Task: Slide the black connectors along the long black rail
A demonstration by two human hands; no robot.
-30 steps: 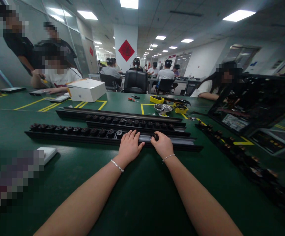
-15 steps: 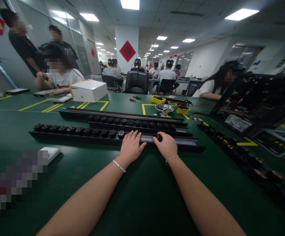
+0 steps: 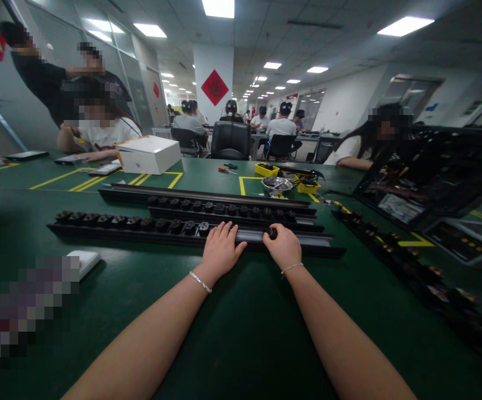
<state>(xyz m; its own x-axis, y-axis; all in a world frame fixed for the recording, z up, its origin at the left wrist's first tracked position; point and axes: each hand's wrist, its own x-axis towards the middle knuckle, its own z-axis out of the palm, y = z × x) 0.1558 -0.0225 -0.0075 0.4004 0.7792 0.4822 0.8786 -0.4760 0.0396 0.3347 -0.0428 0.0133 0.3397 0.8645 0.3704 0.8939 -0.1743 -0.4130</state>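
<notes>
A long black rail [image 3: 307, 242] lies across the green table in front of me, its left half filled with a row of black socket modules [image 3: 132, 221]. My left hand [image 3: 221, 249] rests flat on the rail with fingers stretched forward, just right of the last module. My right hand [image 3: 283, 246] is closed around a small black module [image 3: 272, 233] sitting on the bare grey part of the rail. Two more black rails [image 3: 224, 204] lie parallel just beyond.
A white box [image 3: 149, 153], yellow trays [image 3: 266, 168] and a metal bowl [image 3: 277, 184] stand further back. A black angled rack [image 3: 432, 172] and another module rail [image 3: 411, 266] are on the right. A white slab [image 3: 81, 261] lies left. Several people sit or stand around.
My right hand with the small black module has shifted slightly to the right along the rail. My left hand has stayed in place.
</notes>
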